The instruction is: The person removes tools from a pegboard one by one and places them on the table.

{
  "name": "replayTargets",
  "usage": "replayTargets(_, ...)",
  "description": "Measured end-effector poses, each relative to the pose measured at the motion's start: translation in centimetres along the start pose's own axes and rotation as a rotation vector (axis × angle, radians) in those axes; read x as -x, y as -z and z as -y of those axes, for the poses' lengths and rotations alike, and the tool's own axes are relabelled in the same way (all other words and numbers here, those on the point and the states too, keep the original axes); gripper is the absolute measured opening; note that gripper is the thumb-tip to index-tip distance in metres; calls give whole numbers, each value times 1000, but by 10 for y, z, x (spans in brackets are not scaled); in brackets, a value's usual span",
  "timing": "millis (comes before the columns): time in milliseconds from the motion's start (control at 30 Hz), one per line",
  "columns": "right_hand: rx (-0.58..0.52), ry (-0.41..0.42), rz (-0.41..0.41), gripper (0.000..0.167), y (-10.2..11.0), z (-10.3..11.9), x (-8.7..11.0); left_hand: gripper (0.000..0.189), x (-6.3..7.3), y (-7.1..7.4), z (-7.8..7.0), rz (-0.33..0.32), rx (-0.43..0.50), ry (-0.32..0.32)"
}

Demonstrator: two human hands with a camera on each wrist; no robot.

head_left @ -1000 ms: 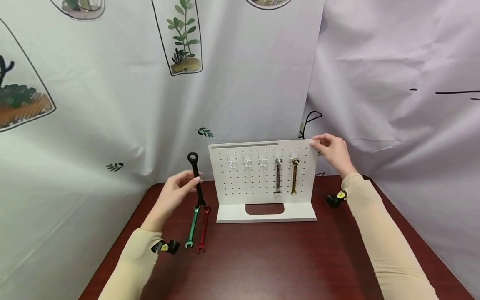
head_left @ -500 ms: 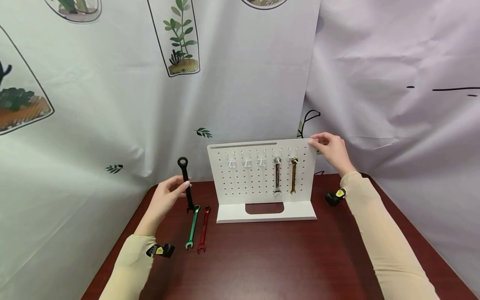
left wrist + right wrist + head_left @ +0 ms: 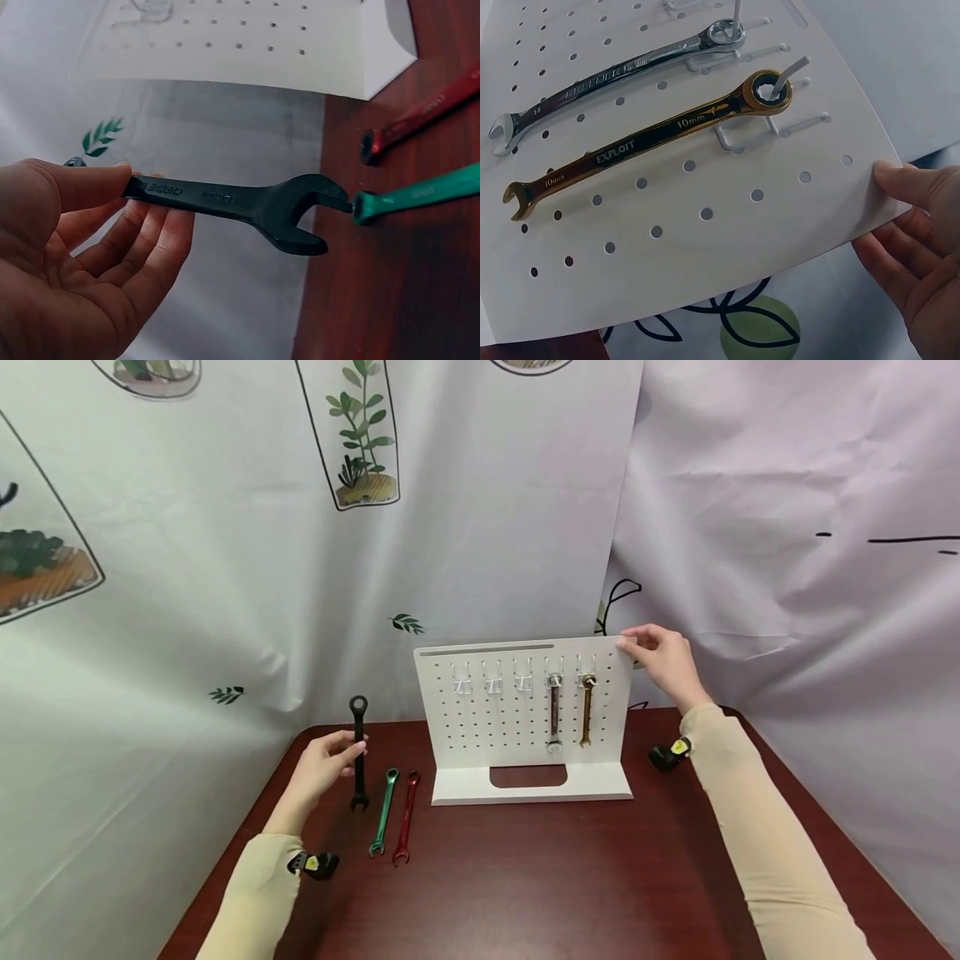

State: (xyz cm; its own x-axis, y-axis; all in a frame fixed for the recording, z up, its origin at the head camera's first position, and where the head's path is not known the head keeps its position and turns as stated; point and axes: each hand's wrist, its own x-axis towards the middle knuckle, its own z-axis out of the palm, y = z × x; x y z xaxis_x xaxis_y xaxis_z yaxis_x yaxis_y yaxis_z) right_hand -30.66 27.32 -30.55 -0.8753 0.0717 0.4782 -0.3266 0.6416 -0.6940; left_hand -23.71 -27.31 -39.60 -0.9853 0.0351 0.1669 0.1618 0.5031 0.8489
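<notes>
My left hand (image 3: 324,767) pinches a black combination wrench (image 3: 359,752) by its shaft, ring end up and open jaw down. In the left wrist view the black wrench (image 3: 225,201) points its open end toward the green wrench (image 3: 420,193). The green wrench (image 3: 384,814) and a red wrench (image 3: 407,818) lie side by side on the table, right of that hand. My right hand (image 3: 666,664) grips the top right corner of a white pegboard stand (image 3: 480,727). A gold wrench (image 3: 645,146) and a silver wrench (image 3: 622,79) hang by their ring ends on its hooks.
Three hooks (image 3: 492,685) on the pegboard's left part carry nothing. The stand's foot (image 3: 457,787) rests on the dark red table (image 3: 540,877). A white printed cloth (image 3: 510,527) hangs behind and at both sides.
My left hand has carried the black wrench left and downward, away from the green and red wrenches, turning it nearly upright. My right hand stays at the board's corner.
</notes>
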Motion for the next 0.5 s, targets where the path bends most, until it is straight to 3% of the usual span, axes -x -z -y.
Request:
replayTargets(233,7,4,-5,41,2,1,0,39,-2,-6,16,54,-49,64)
replayTargets(500,2,11,4,39,1,1,1,40,6,-13,33,96,-120,152)
